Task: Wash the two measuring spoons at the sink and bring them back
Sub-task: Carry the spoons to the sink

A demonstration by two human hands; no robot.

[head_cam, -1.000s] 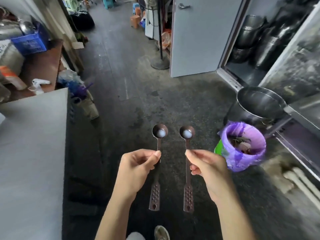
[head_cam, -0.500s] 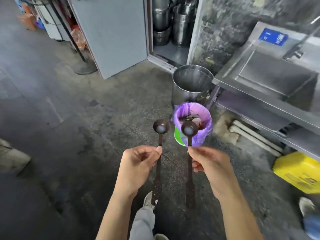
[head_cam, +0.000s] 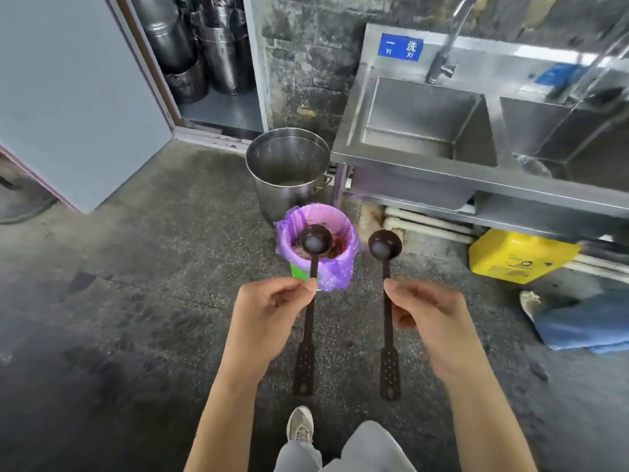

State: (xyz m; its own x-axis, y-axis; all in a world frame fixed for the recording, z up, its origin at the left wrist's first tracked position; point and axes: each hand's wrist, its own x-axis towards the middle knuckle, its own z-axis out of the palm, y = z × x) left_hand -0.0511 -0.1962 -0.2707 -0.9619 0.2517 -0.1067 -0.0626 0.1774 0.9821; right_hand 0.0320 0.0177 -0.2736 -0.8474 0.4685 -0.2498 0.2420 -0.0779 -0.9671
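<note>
I hold two dark brown long-handled measuring spoons out in front of me, bowls pointing away. My left hand (head_cam: 269, 318) pinches the left measuring spoon (head_cam: 315, 243) at mid-handle. The right measuring spoon (head_cam: 385, 247) is pinched the same way by my right hand (head_cam: 432, 315). Both perforated handle ends hang free below my hands. The steel double sink (head_cam: 401, 158) stands ahead and to the right, with its faucet (head_cam: 446, 59) over the left basin.
A bin lined with a purple bag (head_cam: 335, 267) sits on the floor just beyond the left spoon. Behind it stands a large steel pot (head_cam: 289, 168). A yellow jug (head_cam: 517, 255) lies under the sink. Another person's shoe and blue trouser leg (head_cam: 585, 321) are at right. A grey door (head_cam: 75, 90) stands at left.
My view has swung right and moved forward: the sink, pot and bin are now closer and more central. My hands have drawn a little further apart, still holding both spoons.
</note>
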